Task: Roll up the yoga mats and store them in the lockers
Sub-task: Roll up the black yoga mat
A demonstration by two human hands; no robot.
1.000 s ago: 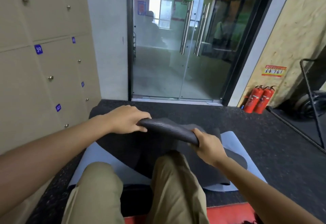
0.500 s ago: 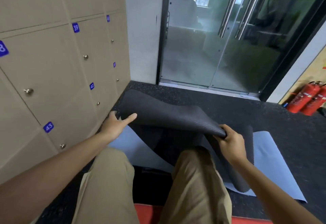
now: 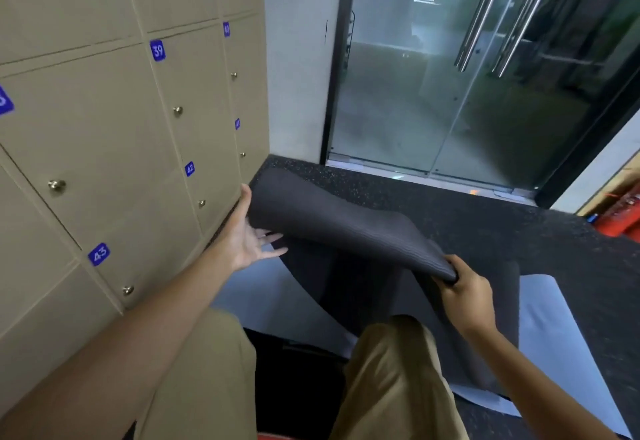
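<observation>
Dark grey yoga mat [image 3: 332, 218], ribbed surface, folded back over itself into a loose roll, lifted off the floor and slanting from the far left down toward the near right. Its unrolled part lies flat beneath. Under it, a pale blue-grey mat [image 3: 550, 339] spread flat on the floor. Beige lockers [image 3: 104, 135] stand just left, doors closed, blue numbered tags, round metal knobs.

Gym entrance — numbered lockers [image 3: 114, 149], rubber floor [image 3: 485, 218], glass doors [image 3: 485, 69].
</observation>
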